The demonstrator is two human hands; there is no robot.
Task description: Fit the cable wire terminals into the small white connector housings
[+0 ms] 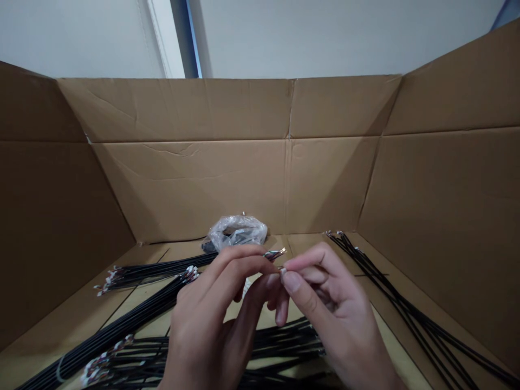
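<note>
My left hand (pixel 227 292) is closed, its thumb and forefinger pinching a thin wire whose end meets my right hand. Between the thumb and fingertips of my right hand (pixel 325 292) sits a small white connector (pixel 283 272), mostly covered by the fingers. The two hands touch or nearly touch at this point. Just above the left fingertips, several thin coloured wires (pixel 276 253) with bare-looking tips stick out; I cannot tell which cable they belong to. Below the hands lies a spread of black cables (pixel 280 341), partly hidden by both hands.
Tall cardboard walls (pixel 190 184) enclose the work surface. A clear plastic bag (pixel 239 230) stands against the back wall. Black cable bundles (pixel 158 268) with white connectors lie at the left, including a tied bundle (pixel 109 330). More black cables (pixel 402 303) run along the right side.
</note>
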